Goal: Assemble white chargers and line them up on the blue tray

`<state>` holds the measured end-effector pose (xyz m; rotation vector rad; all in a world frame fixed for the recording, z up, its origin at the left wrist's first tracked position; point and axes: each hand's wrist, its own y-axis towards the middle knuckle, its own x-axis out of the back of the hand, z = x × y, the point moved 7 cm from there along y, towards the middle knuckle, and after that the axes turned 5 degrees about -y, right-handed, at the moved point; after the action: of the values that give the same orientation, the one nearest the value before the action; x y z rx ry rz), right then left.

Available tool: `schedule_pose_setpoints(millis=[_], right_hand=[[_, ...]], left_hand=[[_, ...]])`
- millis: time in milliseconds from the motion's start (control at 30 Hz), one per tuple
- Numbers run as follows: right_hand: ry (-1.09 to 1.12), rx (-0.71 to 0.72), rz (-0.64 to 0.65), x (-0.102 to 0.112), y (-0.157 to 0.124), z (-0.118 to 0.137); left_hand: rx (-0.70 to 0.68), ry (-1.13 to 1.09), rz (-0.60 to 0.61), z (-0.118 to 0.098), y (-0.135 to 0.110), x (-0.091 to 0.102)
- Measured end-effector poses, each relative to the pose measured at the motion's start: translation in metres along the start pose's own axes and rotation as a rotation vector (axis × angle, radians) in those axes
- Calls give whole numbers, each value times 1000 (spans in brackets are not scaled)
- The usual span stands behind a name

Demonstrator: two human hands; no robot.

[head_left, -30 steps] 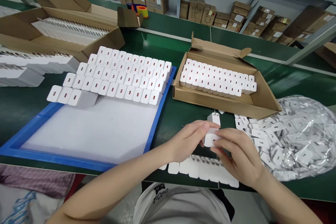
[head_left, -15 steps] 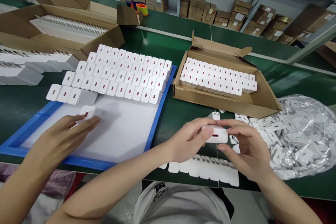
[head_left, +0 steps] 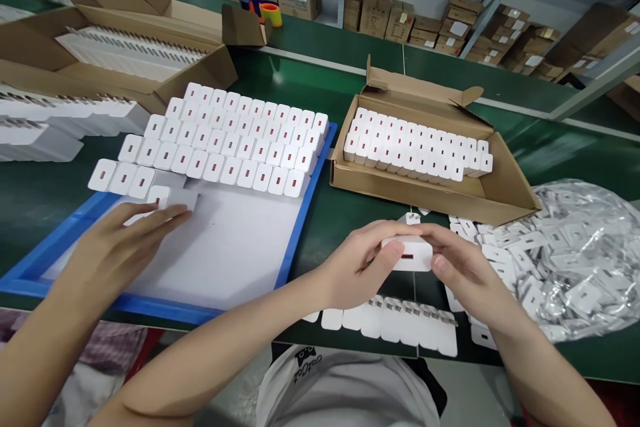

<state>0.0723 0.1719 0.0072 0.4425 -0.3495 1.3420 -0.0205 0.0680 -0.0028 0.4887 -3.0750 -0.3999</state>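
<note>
Both my hands hold one white charger [head_left: 407,255] with a red port facing me, just above the green table. My left hand [head_left: 355,267] grips its left end with curled fingers. My right hand [head_left: 463,270] pinches its right end. A row of white chargers [head_left: 395,320] lies below my hands at the table's near edge. A loose charger [head_left: 413,218] stands just behind the held one.
A blue-rimmed white tray [head_left: 300,213] on the left carries rows of chargers [head_left: 225,147]. A co-worker's hand [head_left: 120,240] sets another charger [head_left: 159,195] on it. An open cardboard box [head_left: 430,193] of chargers sits behind; a plastic bag of chargers [head_left: 565,260] lies right.
My hands turned the charger so that its red port faces me. A co-worker's hand came in from the left and moved a charger up toward the tray's front row.
</note>
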Motion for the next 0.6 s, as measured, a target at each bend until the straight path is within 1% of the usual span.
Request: schedule_pose_setpoints(millis=[67, 167, 267, 333, 433, 533, 600], right_hand=[[45, -10, 4, -1, 2, -1], [103, -105, 29, -4, 3, -4], [162, -154, 51, -6, 4, -1], [124, -138, 51, -6, 5, 3], [3, -107, 11, -4, 6, 8], [-12, -13, -42, -2, 6, 11], [2, 64, -76, -1, 5, 13]], left_hand=[[26, -5, 7, 2, 0, -1], [125, -26, 11, 11, -1, -2], [106, -55, -2, 11, -2, -2], [75, -57, -19, 10, -2, -1], [80, -65, -26, 9, -2, 0], [85, -55, 19, 5, -2, -1], [61, -16, 44, 2, -2, -1]])
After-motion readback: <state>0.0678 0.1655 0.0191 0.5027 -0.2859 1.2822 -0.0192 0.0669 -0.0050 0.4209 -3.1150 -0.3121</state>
